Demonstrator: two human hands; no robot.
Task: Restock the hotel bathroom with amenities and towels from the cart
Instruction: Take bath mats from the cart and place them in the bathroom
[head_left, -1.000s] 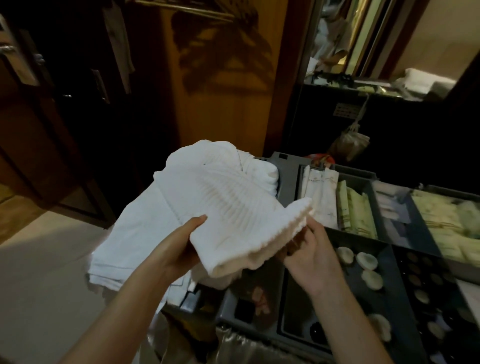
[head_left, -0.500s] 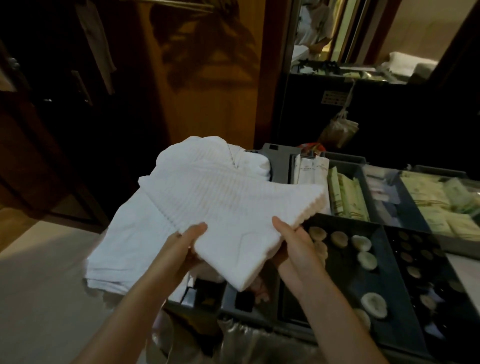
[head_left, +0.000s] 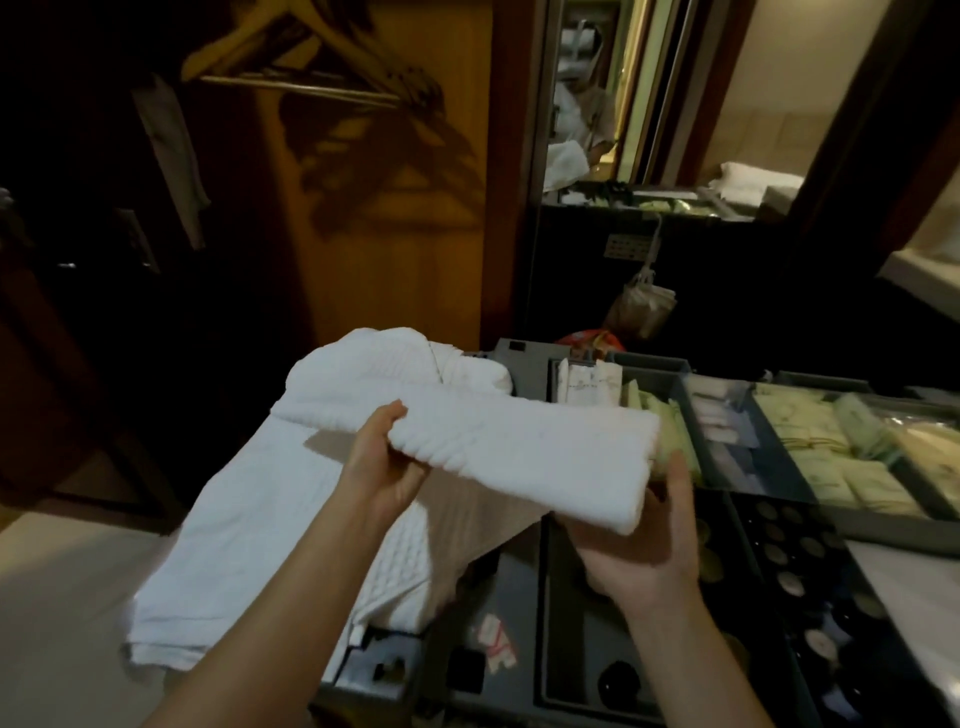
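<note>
So this looks like the towel-fetching step: the folded white ribbed towel (head_left: 519, 457) is lifted clear of the grey plastic housekeeping cart (head_left: 524, 358). The left hand (head_left: 382, 467) has its grip clamped on the towel's end at about 9 o'clock, and the right hand (head_left: 644, 540) cups the other end from below at 4 o'clock, fingers closed on it. Next move, I'd guess, is carrying it level to the bathroom so the fold holds. A loose pile of white towels (head_left: 249, 545) sits at 7 o'clock. Trays of pale green amenity packets (head_left: 821, 447) crowd 3 o'clock, easy to snag.
</note>
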